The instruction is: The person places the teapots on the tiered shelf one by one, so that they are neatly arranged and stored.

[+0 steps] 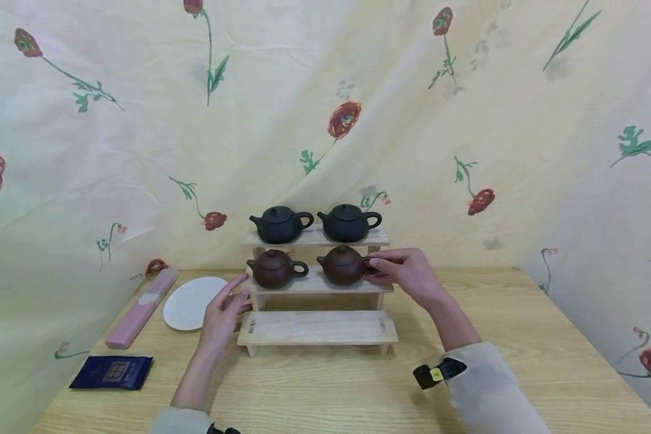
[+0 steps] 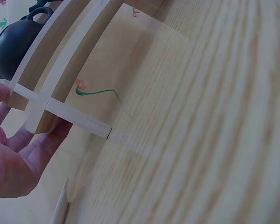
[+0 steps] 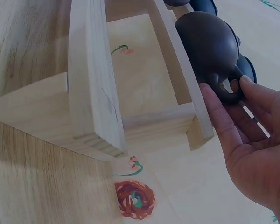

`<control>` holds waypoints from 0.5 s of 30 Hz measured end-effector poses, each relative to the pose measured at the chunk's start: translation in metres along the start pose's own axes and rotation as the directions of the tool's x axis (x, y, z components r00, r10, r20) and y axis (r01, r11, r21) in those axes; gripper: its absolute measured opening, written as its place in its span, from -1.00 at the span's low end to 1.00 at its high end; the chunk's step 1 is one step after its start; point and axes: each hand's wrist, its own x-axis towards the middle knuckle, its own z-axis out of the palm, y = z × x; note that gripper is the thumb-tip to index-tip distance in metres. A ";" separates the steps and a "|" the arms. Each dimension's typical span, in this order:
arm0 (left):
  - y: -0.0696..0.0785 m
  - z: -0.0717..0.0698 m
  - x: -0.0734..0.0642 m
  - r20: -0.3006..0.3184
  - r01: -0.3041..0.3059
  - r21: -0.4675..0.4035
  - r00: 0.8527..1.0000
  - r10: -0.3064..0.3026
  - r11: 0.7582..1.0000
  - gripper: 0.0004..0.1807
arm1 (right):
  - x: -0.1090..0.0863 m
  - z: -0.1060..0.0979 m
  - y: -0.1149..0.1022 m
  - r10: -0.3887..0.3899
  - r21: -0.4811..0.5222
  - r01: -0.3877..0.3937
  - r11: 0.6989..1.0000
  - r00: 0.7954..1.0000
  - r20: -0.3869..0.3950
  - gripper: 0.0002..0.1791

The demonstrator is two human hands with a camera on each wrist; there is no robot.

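Observation:
My right hand [image 1: 409,274] pinches the ear-shaped handle of a round brown teapot [image 1: 343,266] between thumb and fingers. That teapot stands at the right end of the middle tier of a pale wooden stepped stand [image 1: 317,328]. In the right wrist view, the thumb lies on one side of the handle and the forefinger on the other. At the stand's left end is my left hand [image 1: 223,316], its fingers spread and touching the end of the middle tier. A second brown teapot [image 1: 273,269] sits just beside those fingertips, spout to the left.
Two black teapots, one on the left [image 1: 279,225] and one on the right [image 1: 348,223], occupy the top tier. To the left lie a white plate [image 1: 187,304], a long pink case [image 1: 141,310] and a dark blue packet [image 1: 111,372]. Flowered cloth [image 1: 304,78] hangs behind the wooden table [image 1: 325,392].

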 end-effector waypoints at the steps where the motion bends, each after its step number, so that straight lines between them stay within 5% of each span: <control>1: 0.000 0.000 0.000 0.000 -0.001 0.002 1.000 0.001 1.000 -0.51 | 0.001 0.000 0.000 -0.003 -0.003 0.003 1.000 1.000 0.005 -0.66; 15: 0.000 0.000 -0.001 0.010 -0.004 -0.014 1.000 0.005 1.000 -0.50 | 0.003 -0.008 0.001 -0.014 -0.180 0.020 0.983 0.999 0.037 -0.70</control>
